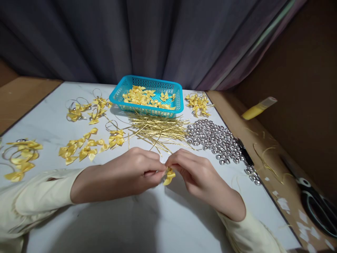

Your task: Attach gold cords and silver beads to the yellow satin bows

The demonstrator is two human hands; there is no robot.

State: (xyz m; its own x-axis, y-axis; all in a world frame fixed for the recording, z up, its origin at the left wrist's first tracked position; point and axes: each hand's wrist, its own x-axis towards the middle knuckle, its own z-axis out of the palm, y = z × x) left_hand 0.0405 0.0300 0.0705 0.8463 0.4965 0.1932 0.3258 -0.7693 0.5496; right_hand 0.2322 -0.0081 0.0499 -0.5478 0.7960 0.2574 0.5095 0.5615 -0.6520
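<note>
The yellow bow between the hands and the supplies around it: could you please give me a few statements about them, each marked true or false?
1. Both hands, left hand and right hand, pinch one yellow ribbon bow. True.
2. The blue basket holds silver bells. False: it holds yellow bows.
3. The silver bells lie right of the gold wire pile. True.
4. The scissors lie inside the basket. False: they lie at the far right, off the white tabletop.
</note>
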